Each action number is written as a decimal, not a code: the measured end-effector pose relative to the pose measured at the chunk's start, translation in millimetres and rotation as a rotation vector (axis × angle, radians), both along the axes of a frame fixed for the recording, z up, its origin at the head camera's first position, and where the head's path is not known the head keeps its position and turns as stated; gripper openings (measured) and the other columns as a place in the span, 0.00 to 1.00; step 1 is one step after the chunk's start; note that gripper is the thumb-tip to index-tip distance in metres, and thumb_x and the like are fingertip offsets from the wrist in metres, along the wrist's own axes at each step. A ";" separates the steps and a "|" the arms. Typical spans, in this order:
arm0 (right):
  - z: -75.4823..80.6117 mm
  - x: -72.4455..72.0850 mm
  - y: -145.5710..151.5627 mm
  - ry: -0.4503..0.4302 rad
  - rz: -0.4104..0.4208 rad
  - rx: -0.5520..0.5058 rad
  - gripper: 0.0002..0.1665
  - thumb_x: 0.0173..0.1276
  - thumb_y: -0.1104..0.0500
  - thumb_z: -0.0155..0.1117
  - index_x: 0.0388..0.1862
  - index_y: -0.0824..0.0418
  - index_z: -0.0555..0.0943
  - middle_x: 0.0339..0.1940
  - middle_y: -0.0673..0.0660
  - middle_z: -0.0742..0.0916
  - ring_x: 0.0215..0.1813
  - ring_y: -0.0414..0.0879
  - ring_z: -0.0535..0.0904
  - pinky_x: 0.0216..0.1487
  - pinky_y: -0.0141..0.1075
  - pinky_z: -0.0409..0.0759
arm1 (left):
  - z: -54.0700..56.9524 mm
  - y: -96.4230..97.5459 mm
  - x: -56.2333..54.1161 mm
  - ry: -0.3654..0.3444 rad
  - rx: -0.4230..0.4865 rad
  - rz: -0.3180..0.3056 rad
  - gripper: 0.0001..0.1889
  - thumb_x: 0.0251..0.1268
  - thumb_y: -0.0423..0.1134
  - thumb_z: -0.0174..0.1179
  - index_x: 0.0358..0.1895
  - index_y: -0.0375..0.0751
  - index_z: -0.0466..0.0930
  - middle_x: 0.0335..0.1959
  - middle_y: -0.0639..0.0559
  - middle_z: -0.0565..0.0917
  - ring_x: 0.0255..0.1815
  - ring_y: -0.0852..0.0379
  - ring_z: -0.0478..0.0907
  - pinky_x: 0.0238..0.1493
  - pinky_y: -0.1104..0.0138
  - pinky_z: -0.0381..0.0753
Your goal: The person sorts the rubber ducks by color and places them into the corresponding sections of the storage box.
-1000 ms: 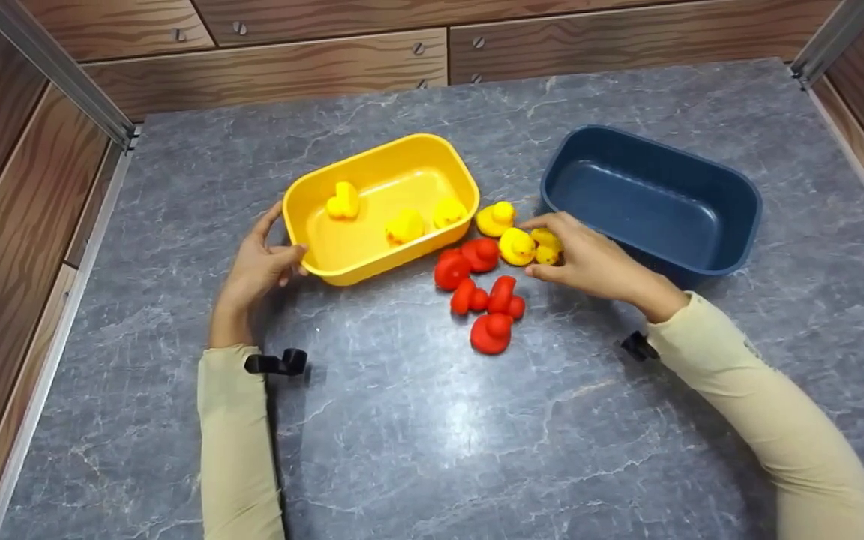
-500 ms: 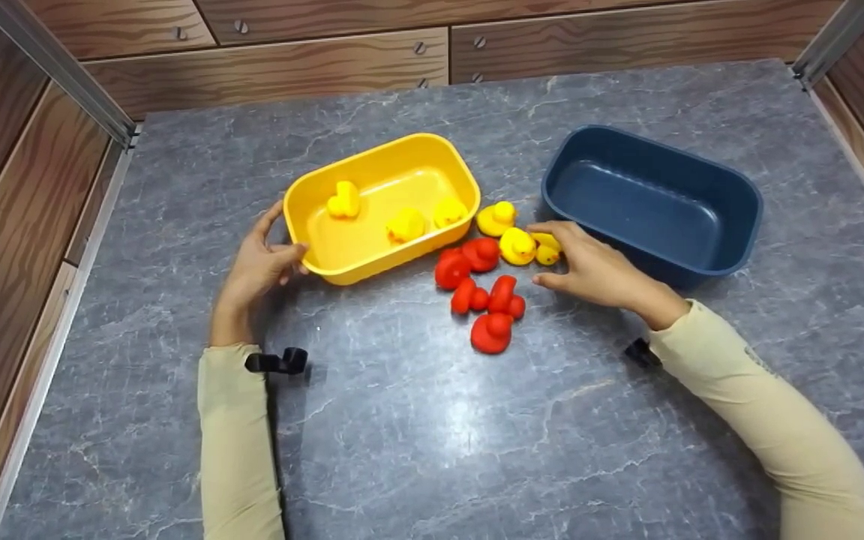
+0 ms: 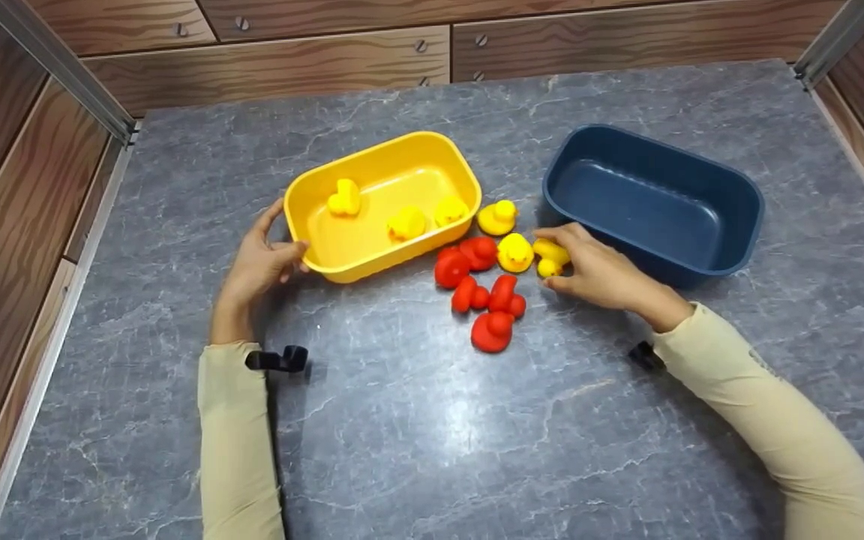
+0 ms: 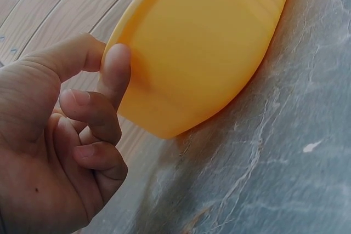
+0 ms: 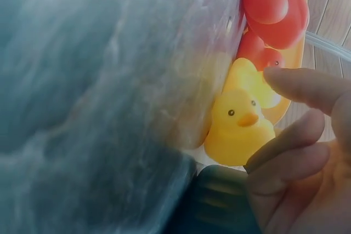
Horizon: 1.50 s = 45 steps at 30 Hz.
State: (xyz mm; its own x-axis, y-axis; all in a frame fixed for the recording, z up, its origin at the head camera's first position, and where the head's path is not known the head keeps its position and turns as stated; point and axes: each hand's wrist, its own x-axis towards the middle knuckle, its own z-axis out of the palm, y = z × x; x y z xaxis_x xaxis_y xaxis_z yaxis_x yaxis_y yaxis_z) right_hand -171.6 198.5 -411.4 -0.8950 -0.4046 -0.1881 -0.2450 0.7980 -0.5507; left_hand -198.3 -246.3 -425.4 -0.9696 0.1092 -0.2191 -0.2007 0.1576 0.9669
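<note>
My left hand (image 3: 256,262) pinches the left end of a yellow plastic bin (image 3: 372,266), thumb outside at the rim; its other fingers are curled loosely in the left wrist view. Inside lie a few yellow rubber ducks (image 3: 406,223). My right hand (image 3: 601,270) is around a yellow rubber duck (image 5: 238,130) on the table, thumb on the near side and fingers on the far side. Two more yellow ducks stand beside it, one upright (image 3: 515,253) and one nearer the bin (image 3: 498,217). Several red rubber ducks (image 3: 492,331) lie clustered in front, some tipped over.
A dark blue bin (image 3: 653,199) with nothing in it stands behind my right hand. Grey marbled table (image 3: 402,435) lies under everything. Wood-patterned panels (image 3: 289,71) and metal posts (image 3: 57,67) bound the back and sides. Each wrist carries a black mount (image 3: 278,361).
The duck at my right hand has shifted slightly toward me and turned, and the hand has moved a little right. The neighbouring yellow duck has turned too. My left hand stays on the bin.
</note>
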 end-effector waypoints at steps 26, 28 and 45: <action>-1.5 2.7 3.1 -0.001 -0.027 0.076 0.34 0.64 0.56 0.63 0.69 0.50 0.65 0.63 0.62 0.73 0.56 0.58 0.74 0.53 0.59 0.73 | 0.9 0.0 -0.9 -0.015 -0.022 -0.005 0.44 0.62 0.30 0.57 0.78 0.47 0.42 0.13 0.60 0.81 0.12 0.63 0.73 0.15 0.75 0.67; -1.5 3.6 3.8 -0.001 -0.027 0.058 0.34 0.65 0.56 0.63 0.69 0.50 0.66 0.63 0.62 0.73 0.57 0.58 0.73 0.54 0.59 0.73 | 0.3 -0.2 -0.8 -0.014 -0.025 -0.003 0.45 0.62 0.30 0.57 0.78 0.47 0.42 0.14 0.60 0.81 0.12 0.63 0.72 0.15 0.75 0.67; 8.1 17.2 14.8 -0.075 -0.007 -0.270 0.34 0.64 0.59 0.66 0.68 0.58 0.66 0.67 0.58 0.73 0.44 0.46 0.70 0.32 0.27 0.70 | 0.4 -0.2 -0.4 -0.005 -0.013 0.003 0.44 0.61 0.28 0.57 0.78 0.44 0.43 0.12 0.60 0.81 0.11 0.64 0.73 0.14 0.76 0.67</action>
State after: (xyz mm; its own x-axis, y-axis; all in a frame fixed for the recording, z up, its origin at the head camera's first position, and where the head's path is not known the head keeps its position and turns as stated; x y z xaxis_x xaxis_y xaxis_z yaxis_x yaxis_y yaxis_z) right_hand -154.5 213.3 -403.3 -0.8854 -0.4432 -0.1403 -0.1906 0.6214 -0.7599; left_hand -198.7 -246.5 -425.1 -0.9689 0.1034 -0.2249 -0.2056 0.1693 0.9639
